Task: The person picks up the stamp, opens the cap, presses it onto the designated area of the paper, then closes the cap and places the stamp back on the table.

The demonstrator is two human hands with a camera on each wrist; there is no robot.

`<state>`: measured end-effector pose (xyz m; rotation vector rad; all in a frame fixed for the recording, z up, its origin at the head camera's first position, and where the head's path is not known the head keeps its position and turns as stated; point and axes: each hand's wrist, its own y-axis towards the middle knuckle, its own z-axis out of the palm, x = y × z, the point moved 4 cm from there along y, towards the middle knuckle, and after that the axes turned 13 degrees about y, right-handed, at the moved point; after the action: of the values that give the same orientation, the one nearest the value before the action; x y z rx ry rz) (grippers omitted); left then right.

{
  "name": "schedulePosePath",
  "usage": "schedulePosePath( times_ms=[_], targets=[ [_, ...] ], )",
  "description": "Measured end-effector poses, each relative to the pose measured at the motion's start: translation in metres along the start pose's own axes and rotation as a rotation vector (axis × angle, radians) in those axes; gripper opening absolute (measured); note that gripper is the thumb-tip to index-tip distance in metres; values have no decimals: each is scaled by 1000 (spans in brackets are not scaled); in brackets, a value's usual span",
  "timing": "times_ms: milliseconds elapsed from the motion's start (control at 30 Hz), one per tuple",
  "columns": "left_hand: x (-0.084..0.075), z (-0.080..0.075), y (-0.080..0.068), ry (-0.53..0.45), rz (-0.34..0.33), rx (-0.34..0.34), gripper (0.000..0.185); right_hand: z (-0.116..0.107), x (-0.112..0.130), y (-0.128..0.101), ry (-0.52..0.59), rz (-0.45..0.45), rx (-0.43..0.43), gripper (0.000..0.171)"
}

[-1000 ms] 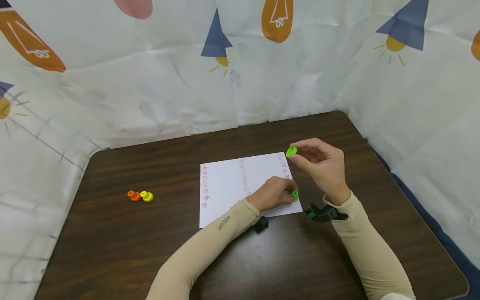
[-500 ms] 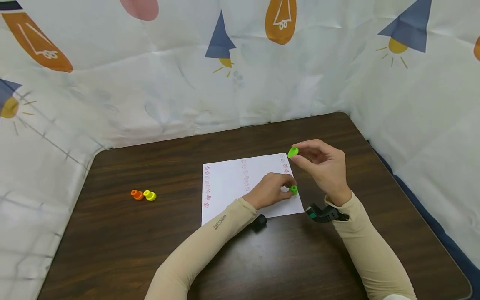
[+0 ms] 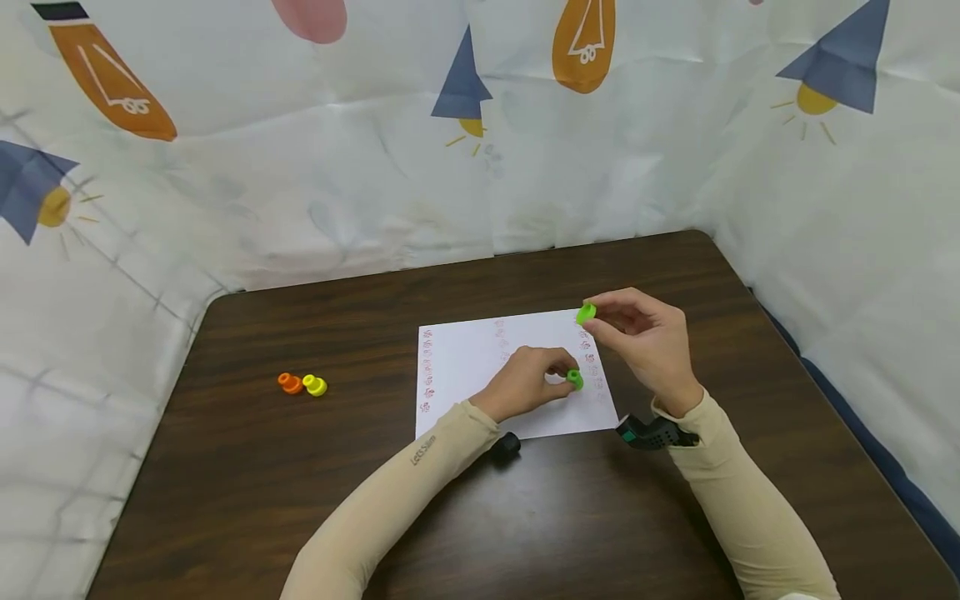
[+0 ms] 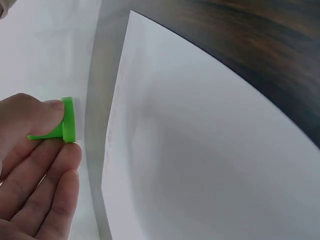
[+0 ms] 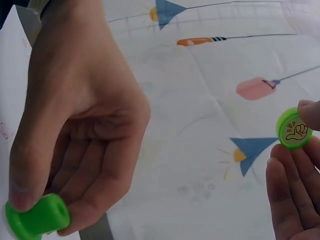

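Over the right part of a white paper sheet (image 3: 457,375), my left hand (image 3: 525,385) pinches a green stamp (image 3: 575,379) by its handle, handle end tilted up. My right hand (image 3: 648,342) holds a green stamp cap (image 3: 586,313) between thumb and fingertips above the sheet's far right corner. A small thumb-and-hand picture shows on the cap (image 5: 295,131) in the right wrist view, where the stamp (image 5: 37,217) is apart from it. In the left wrist view, the stamp (image 4: 68,120) has its wide base facing away from the fingers. Columns of small red prints (image 3: 427,367) mark the paper.
An orange stamp (image 3: 290,383) and a yellow stamp (image 3: 315,385) stand side by side on the dark wooden table (image 3: 240,467), left of the paper. A patterned white curtain (image 3: 375,167) surrounds the table's back and sides.
My left hand has moved left over the paper with the green stamp, away from the right column of prints. The right hand, with the cap, has shifted slightly left and nearer. The head view has also shifted.
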<state>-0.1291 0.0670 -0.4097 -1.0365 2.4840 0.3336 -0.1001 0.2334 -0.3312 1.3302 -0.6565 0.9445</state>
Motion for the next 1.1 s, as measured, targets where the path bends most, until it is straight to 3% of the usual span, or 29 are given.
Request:
schedulePosePath(
  times_ms=[300, 567, 800, 1100],
  targets=[
    [16, -11, -23, -87, -32, -107, 15, 9, -13, -5, -60, 40, 39, 25],
    [30, -24, -42, -291, -113, -226, 17, 17, -23, -6, -71, 68, 78, 27],
    [39, -34, -54, -490, -163, -285, 20, 21, -30, -8, -54, 91, 97, 25],
    [49, -43, -66, -628, -187, -344, 25, 26, -38, -10, -95, 132, 107, 25]
  ],
)
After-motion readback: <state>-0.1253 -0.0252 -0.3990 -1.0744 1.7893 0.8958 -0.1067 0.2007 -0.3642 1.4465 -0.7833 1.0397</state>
